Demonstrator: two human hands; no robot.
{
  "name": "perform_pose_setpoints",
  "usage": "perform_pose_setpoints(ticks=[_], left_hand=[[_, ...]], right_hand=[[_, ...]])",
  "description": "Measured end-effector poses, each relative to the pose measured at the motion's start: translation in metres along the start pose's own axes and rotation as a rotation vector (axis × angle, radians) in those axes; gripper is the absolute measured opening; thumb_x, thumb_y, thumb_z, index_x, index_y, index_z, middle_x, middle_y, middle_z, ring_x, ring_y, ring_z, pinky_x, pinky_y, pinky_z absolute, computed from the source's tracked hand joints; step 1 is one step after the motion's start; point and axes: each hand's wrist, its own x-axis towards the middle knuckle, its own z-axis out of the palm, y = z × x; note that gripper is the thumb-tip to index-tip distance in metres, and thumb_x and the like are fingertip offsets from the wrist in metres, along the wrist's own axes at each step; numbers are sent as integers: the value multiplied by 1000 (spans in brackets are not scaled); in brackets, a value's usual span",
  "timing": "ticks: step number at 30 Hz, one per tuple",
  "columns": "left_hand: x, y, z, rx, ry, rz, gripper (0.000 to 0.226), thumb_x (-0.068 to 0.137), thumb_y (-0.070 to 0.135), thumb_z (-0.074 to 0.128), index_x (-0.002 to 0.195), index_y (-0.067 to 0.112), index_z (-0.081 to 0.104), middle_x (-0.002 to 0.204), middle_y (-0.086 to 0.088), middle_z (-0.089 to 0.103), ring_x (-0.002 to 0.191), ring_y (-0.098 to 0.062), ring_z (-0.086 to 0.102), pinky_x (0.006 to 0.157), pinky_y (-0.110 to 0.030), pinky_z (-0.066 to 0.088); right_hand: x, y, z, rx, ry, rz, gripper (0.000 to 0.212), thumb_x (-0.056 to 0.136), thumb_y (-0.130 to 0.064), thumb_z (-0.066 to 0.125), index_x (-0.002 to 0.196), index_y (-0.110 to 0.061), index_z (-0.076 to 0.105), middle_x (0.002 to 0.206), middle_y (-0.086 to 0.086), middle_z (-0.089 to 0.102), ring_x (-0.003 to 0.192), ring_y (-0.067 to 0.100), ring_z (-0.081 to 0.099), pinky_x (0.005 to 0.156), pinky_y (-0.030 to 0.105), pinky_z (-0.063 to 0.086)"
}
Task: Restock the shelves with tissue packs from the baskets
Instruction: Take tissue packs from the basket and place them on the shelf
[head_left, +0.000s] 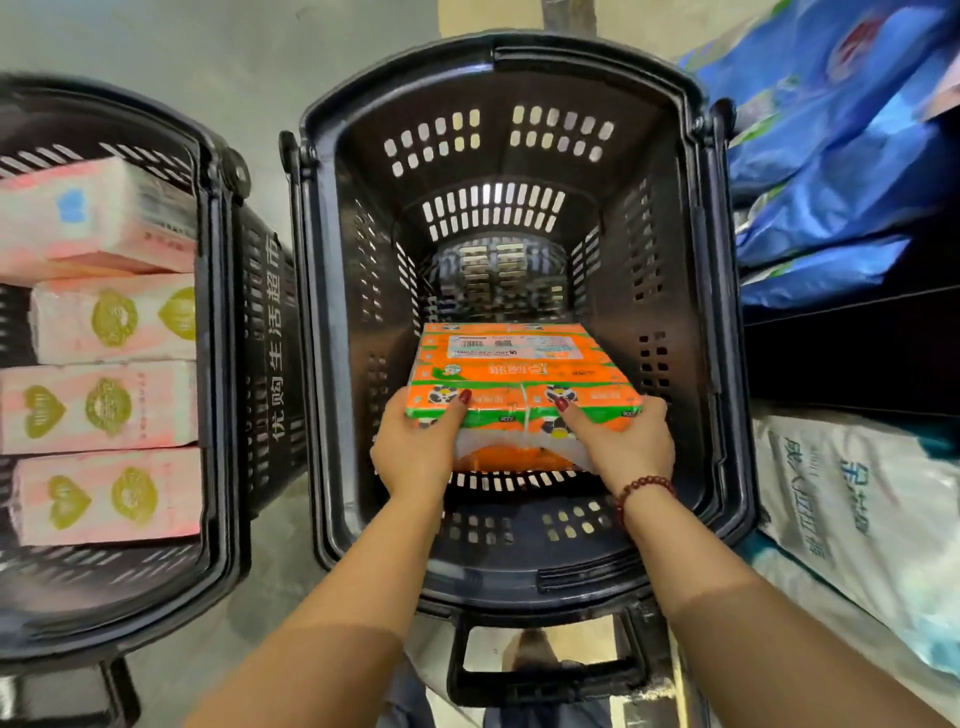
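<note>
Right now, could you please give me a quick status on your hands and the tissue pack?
Left hand and right hand both grip the orange tissue pack. Pack low inside the middle basket. Nothing above blocking the lift.

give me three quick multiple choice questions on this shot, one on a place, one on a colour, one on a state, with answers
1. Where is the orange pack? A) on the floor B) in the middle basket C) on a shelf
2. What colour are the packs in the left basket? A) pink B) blue C) black
3. How is the orange pack held? A) by nothing B) by one grip C) by both grips

B: black basket walls surround it. A: their wrappers are mostly pink. C: the left grip and the right grip each curl round its near edge.
</note>
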Motion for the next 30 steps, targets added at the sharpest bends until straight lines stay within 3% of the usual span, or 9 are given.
perform_pose_setpoints(ticks=[4, 8, 12, 15, 18, 21, 24, 27, 30], left_hand=[[-19, 18, -26, -42, -20, 97, 35, 74, 42, 76, 104, 27, 65, 93, 13, 68, 89, -9, 63, 81, -31, 50], [-52, 39, -67, -57, -93, 204, 32, 70, 41, 79, 98, 35, 65, 93, 15, 69, 94, -6, 62, 76, -22, 45], [-82, 70, -118, -54, -219, 338, 54, 59, 46, 83, 109, 37, 65, 100, 14, 71, 98, -10, 66, 90, -40, 52], [-113, 104, -158, -91, -294, 437, 64, 54, 55, 81, 113, 36, 64, 103, 11, 72, 98, -12, 67, 90, -44, 53], [-151, 145, -202, -120, -282, 561, 67, 55, 55, 81, 113, 26, 65, 103, 5, 72, 96, -14, 67, 89, -39, 54], [-186, 181, -238, -158, -373, 647, 48, 64, 38, 84, 107, 24, 68, 96, 4, 73, 88, -12, 68, 77, -25, 56], [-229, 213, -267, -171, -452, 792, 46, 65, 37, 83, 107, 28, 68, 95, 8, 73, 81, 0, 66, 72, -19, 52], [-276, 239, -288, -169, -555, 932, 24, 70, 27, 80, 89, 34, 68, 79, 17, 71, 74, 4, 64, 69, -22, 50], [-319, 255, -298, -208, -628, 1034, 28, 64, 30, 85, 79, 40, 64, 74, 21, 67, 76, 5, 64, 67, -19, 48]], right_hand=[[-34, -13, -24, 99, 58, -20, 60, 64, -44, 84, 102, -18, 47, 95, -3, 57, 79, 14, 53, 66, 26, 39], [-80, -32, -55, 202, 122, -50, 65, 61, -42, 86, 111, -17, 51, 93, -7, 55, 84, 12, 53, 71, 25, 39], [-137, -59, -95, 297, 195, -130, 62, 62, -37, 87, 110, -19, 50, 89, -11, 53, 83, 10, 50, 70, 21, 36], [-183, -77, -126, 386, 270, -198, 61, 59, -40, 88, 107, -26, 52, 95, -10, 58, 84, 8, 56, 72, 17, 41], [-235, -102, -157, 479, 371, -273, 65, 50, -56, 85, 103, -29, 58, 106, -5, 65, 97, 15, 62, 88, 34, 50], [-293, -118, -190, 582, 476, -379, 40, 56, -38, 89, 82, -29, 59, 86, -9, 68, 78, 9, 64, 75, 29, 51], [-342, -124, -224, 653, 542, -485, 32, 60, -23, 89, 78, -24, 63, 75, -6, 69, 67, 7, 63, 66, 29, 50], [-386, -120, -258, 733, 668, -500, 54, 48, -36, 91, 96, -28, 65, 96, -4, 68, 88, 12, 64, 78, 33, 52], [-425, -108, -289, 820, 768, -533, 86, 41, -51, 84, 118, -21, 60, 116, 2, 64, 105, 17, 62, 92, 35, 51]])
